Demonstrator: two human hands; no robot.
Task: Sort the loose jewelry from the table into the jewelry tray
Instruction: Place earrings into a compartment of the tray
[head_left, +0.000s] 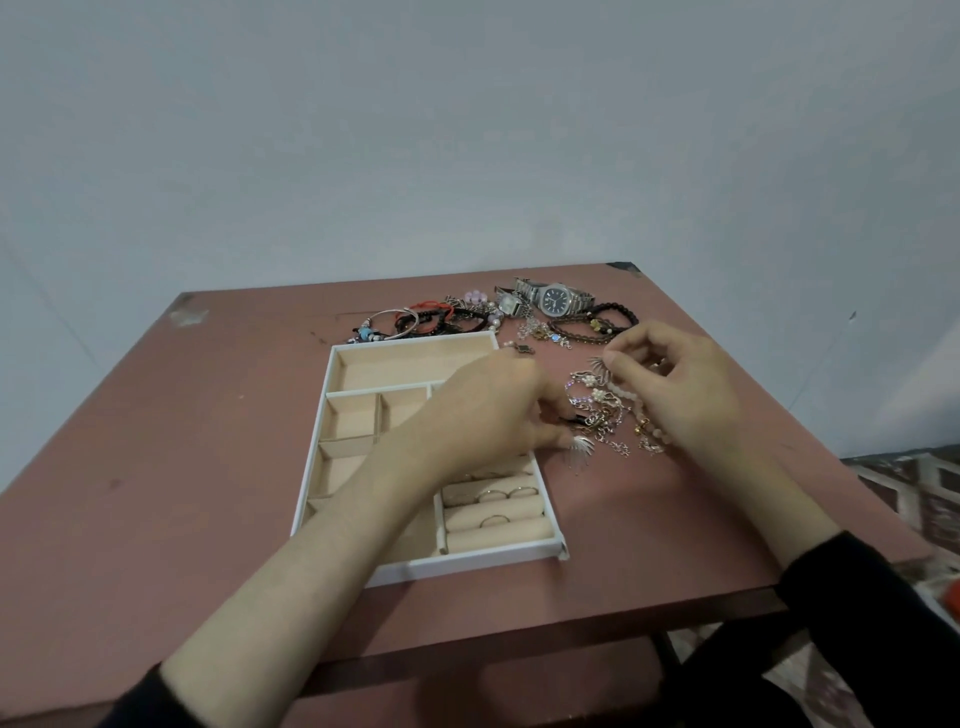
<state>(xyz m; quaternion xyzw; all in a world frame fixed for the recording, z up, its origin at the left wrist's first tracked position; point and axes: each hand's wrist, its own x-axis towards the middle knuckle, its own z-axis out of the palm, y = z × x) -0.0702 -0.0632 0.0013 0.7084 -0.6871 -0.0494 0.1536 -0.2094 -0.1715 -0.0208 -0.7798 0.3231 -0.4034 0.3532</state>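
The loose jewelry (605, 410) lay in a tangled heap on the tabletop (208, 415) between the two hands, just right of the jewelry tray (467, 558). The left hand (488, 410) curled its fingers at the heap's near edge and the right hand (675, 379) pinched toward its far side, though whether either actually gripped a piece could not be told. The chains looked light, limp and snag-prone, likely best lifted one strand at a time by a pendant or clasp.

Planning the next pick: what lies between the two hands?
In the head view, a tangled pile of chains and pearl pieces lies on the table between left hand and right hand.
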